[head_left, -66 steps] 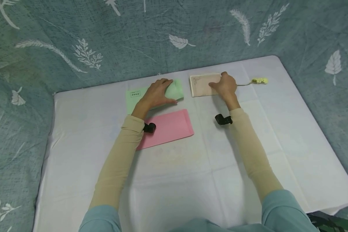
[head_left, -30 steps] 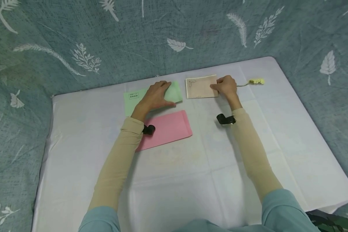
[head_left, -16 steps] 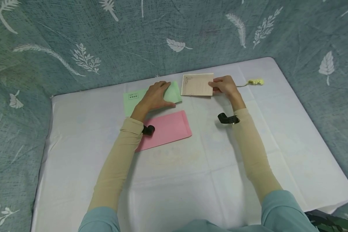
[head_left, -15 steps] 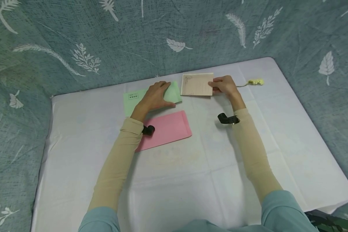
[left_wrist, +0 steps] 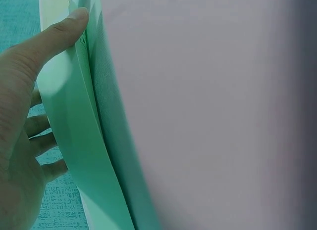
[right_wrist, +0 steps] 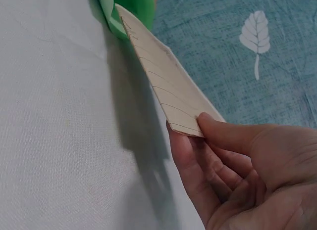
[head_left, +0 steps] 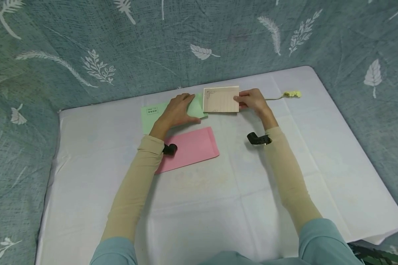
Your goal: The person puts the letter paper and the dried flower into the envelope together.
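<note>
The beige lined paper (head_left: pixel 220 100), several sheets thick by the look of its edge, is held over the far part of the table, with its left end at the mouth of the green envelope (head_left: pixel 152 117). In the right wrist view that end meets the gaping mouth (whether it is inside or only in front of it, I cannot tell), and a shadow lies on the cloth below the paper. A scroll-like ornament is printed at its upper left corner.

The right hand (head_left: pixel 254 101) pinches the paper's right end, thumb on the upper face and fingers underneath. The left hand (head_left: pixel 175 110) lies across the green envelope and grips it between thumb and fingers: the thumb presses the near edge, the other fingers are at the far side, slightly apart, and the envelope bulges between them. A small printed box shows on the envelope to the left of this hand.

Just nearer the person, a pink envelope (head_left: pixel 192 147) lies flat, partly under the left wrist and its black camera (head_left: pixel 170 149). Beyond the right hand is a yellow flower (head_left: pixel 292 94) on a thin stem. Everything rests on or above a white tablecloth (head_left: pixel 199 217), with a leaf-patterned teal curtain (head_left: pixel 146 44) behind.
</note>
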A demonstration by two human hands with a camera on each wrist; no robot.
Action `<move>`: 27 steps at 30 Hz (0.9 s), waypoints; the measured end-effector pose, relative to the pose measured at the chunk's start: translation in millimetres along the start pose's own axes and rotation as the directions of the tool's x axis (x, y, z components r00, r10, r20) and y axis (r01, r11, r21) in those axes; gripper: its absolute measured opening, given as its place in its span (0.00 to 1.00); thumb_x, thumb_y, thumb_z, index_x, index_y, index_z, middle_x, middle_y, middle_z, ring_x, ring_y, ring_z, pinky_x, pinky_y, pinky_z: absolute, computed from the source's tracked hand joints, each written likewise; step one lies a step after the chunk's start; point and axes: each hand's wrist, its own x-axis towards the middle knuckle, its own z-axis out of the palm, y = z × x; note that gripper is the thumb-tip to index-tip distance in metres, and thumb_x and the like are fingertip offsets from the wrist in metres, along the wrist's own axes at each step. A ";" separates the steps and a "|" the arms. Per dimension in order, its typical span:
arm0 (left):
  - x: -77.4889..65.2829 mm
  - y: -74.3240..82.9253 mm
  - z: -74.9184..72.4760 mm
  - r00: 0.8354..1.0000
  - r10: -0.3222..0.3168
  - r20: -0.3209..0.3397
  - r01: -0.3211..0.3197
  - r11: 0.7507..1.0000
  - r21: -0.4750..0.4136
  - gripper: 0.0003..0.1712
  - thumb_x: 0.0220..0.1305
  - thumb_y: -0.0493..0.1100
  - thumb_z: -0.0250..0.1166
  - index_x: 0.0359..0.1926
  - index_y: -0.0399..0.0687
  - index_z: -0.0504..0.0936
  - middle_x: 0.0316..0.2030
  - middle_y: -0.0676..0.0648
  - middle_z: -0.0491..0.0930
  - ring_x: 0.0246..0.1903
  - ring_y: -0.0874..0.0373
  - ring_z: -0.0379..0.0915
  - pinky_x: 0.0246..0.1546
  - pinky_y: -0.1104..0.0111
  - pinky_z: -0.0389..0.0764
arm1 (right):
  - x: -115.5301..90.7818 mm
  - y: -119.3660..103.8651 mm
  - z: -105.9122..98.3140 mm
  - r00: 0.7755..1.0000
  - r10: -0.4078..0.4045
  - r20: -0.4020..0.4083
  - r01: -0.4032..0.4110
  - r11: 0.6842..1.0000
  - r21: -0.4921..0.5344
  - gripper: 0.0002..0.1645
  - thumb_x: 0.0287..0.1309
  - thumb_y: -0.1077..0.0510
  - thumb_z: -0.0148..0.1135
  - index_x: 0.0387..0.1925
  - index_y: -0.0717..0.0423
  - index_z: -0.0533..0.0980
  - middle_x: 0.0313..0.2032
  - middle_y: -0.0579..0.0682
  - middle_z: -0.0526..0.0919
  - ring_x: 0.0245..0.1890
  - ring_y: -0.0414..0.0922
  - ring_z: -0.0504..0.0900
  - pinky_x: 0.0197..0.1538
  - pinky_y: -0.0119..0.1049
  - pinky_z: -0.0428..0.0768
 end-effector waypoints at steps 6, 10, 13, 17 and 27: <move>1.1 -1.8 1.7 1.000 0.000 -0.004 0.000 1.000 -0.002 0.60 0.49 0.65 0.74 0.74 0.40 0.58 0.70 0.36 0.59 0.69 0.41 0.56 0.68 0.49 0.57 | -1.5 0.7 0.3 1.000 -0.009 0.005 0.009 1.000 -0.017 0.32 0.65 0.58 0.63 0.65 0.71 0.67 0.57 0.66 0.76 0.28 0.34 0.80 0.33 0.24 0.81; 1.3 -2.6 2.2 1.000 0.006 -0.001 -0.006 1.000 0.003 0.60 0.49 0.65 0.74 0.74 0.39 0.58 0.70 0.35 0.60 0.69 0.41 0.56 0.68 0.49 0.57 | -2.3 0.9 -0.8 1.000 -0.023 0.013 0.024 0.999 -0.047 0.31 0.65 0.57 0.62 0.65 0.69 0.68 0.57 0.65 0.77 0.29 0.34 0.79 0.35 0.24 0.80; 1.8 -3.3 2.7 1.000 0.009 -0.002 -0.009 1.000 0.006 0.60 0.49 0.65 0.74 0.74 0.39 0.58 0.70 0.35 0.59 0.69 0.40 0.56 0.68 0.49 0.57 | -1.4 1.1 -0.6 0.999 -0.028 0.025 0.030 0.997 -0.073 0.31 0.65 0.56 0.62 0.65 0.68 0.69 0.57 0.65 0.77 0.30 0.34 0.79 0.36 0.24 0.80; 1.3 -3.6 2.4 1.000 0.009 0.002 -0.009 1.000 0.001 0.60 0.49 0.64 0.74 0.74 0.39 0.58 0.70 0.35 0.59 0.69 0.41 0.56 0.68 0.49 0.57 | -0.7 0.9 1.7 0.999 -0.019 0.049 0.024 0.995 -0.092 0.31 0.66 0.55 0.62 0.65 0.68 0.69 0.58 0.65 0.76 0.31 0.34 0.80 0.36 0.24 0.81; -0.1 -3.1 0.1 0.999 0.037 -0.015 -0.037 0.999 -0.010 0.60 0.49 0.64 0.75 0.75 0.44 0.57 0.68 0.36 0.61 0.67 0.41 0.58 0.67 0.49 0.59 | 1.6 -1.4 9.8 0.998 0.003 0.064 0.004 0.995 -0.098 0.30 0.66 0.57 0.61 0.64 0.70 0.69 0.56 0.67 0.77 0.29 0.35 0.80 0.33 0.25 0.81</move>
